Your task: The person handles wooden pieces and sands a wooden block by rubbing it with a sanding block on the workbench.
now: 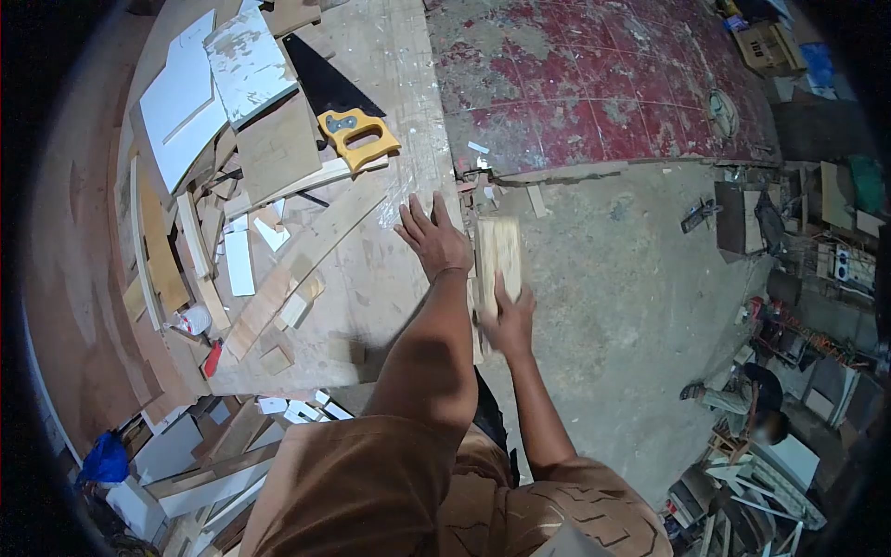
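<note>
My left hand (434, 243) rests palm down near the edge of the wooden worktable (362, 288), its fingers spread and nothing held. Slightly blurred, my right hand (510, 322) grips the lower end of a pale wooden board (499, 255) beside the table edge. Whether the board touches the edge, I cannot tell. Beyond my left hand lies a handsaw (357, 137) with a yellow handle and a dark blade. A long thin wood strip (325, 237) lies on the table to the left of that hand.
White sheets (181, 102), a paint-worn panel (249, 65) and wood offcuts (297, 302) crowd the table's left side. More scraps (223, 473) pile below it. Concrete floor (603, 278) and red tiles (594, 84) spread rightward. Another person (756, 399) sits at far right.
</note>
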A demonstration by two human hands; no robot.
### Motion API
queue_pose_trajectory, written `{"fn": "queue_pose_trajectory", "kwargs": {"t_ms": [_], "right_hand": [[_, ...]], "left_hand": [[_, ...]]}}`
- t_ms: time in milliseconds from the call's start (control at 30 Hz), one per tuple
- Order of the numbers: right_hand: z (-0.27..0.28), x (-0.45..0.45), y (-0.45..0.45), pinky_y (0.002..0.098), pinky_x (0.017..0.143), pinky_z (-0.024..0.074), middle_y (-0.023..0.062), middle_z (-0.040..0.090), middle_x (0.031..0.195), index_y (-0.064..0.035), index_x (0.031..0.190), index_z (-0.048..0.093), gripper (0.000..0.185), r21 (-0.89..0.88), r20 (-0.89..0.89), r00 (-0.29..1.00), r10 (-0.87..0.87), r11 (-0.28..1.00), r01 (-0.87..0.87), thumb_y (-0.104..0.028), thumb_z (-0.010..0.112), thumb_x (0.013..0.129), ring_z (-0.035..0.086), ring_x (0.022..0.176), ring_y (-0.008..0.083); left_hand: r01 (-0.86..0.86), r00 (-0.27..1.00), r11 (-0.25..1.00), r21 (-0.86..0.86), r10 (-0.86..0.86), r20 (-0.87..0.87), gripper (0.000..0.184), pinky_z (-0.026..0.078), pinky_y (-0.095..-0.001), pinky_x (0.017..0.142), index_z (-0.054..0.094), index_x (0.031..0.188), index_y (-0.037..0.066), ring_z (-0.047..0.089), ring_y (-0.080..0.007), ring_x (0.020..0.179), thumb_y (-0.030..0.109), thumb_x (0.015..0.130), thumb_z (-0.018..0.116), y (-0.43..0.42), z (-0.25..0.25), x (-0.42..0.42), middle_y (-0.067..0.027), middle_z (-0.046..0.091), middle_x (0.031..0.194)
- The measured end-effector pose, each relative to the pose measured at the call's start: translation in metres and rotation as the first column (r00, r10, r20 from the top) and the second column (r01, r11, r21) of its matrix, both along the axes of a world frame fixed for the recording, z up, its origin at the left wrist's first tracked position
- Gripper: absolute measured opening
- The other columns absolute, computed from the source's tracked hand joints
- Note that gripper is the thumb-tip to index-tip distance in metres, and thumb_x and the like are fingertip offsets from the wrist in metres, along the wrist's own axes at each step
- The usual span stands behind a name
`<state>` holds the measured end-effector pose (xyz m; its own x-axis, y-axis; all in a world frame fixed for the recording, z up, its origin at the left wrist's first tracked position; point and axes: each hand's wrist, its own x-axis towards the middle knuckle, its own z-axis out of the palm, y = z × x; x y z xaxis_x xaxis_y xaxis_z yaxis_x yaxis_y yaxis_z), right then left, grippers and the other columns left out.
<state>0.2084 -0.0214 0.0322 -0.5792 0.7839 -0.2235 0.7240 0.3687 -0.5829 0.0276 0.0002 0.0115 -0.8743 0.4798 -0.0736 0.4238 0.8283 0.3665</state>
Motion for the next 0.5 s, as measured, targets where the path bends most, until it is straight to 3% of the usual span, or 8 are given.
{"fn": "queue_pose_trajectory", "kwargs": {"t_ms": [100,200,333,433,500], "right_hand": [[0.000,-0.030,0.034,0.0526,0.106,0.0334,0.0314,0.042,0.135,-0.0253,0.148,0.045,0.080,-0.082,-0.045,0.998,-0.046,0.996,0.042,-0.032,0.074,0.073,0.041,0.123,0.0483],[-0.003,0.003,0.005,0.0525,0.107,0.0328,0.0316,0.042,0.134,-0.0244,0.148,0.045,0.081,-0.076,-0.076,0.997,-0.020,0.997,0.014,-0.032,0.074,0.073,0.040,0.124,0.0477],[0.012,0.066,-0.039,0.0521,0.108,0.0317,0.0320,0.041,0.135,-0.0225,0.148,0.045,0.082,-0.070,0.019,0.999,0.040,0.997,-0.038,-0.032,0.074,0.073,0.040,0.125,0.0467],[0.007,0.057,-0.027,0.0518,0.107,0.0322,0.0317,0.041,0.136,-0.0216,0.148,0.045,0.082,-0.071,0.061,0.997,0.049,0.997,-0.044,-0.030,0.075,0.072,0.040,0.125,0.0471],[-0.007,0.021,0.002,0.0503,0.107,0.0328,0.0305,0.042,0.135,-0.0207,0.148,0.045,0.081,-0.078,-0.082,0.996,0.046,0.996,-0.053,-0.027,0.075,0.073,0.040,0.124,0.0469]], "left_hand": [[0.006,1.000,0.999,-0.039,-0.007,-0.010,0.063,0.004,-0.0612,0.119,0.040,0.147,0.015,0.009,-0.0425,0.148,0.008,0.086,0.053,-0.002,-0.001,0.001,-0.0196,0.018,0.157],[0.002,1.000,0.999,-0.036,-0.001,0.007,0.064,0.004,-0.0613,0.119,0.039,0.147,0.015,0.009,-0.0425,0.148,0.008,0.086,0.053,0.001,0.001,0.001,-0.0198,0.018,0.157],[0.001,1.000,0.999,-0.035,-0.001,0.007,0.064,0.004,-0.0618,0.119,0.038,0.148,0.015,0.009,-0.0425,0.148,0.008,0.086,0.053,0.001,0.002,0.000,-0.0204,0.019,0.157],[0.008,1.000,0.999,-0.047,-0.008,-0.001,0.065,0.004,-0.0619,0.119,0.038,0.148,0.015,0.009,-0.0428,0.148,0.008,0.086,0.053,0.000,0.002,0.002,-0.0208,0.020,0.156],[0.006,1.000,0.999,-0.046,-0.007,-0.011,0.065,0.004,-0.0618,0.119,0.037,0.148,0.015,0.009,-0.0430,0.147,0.008,0.086,0.053,0.000,0.001,0.000,-0.0210,0.020,0.156]]}}
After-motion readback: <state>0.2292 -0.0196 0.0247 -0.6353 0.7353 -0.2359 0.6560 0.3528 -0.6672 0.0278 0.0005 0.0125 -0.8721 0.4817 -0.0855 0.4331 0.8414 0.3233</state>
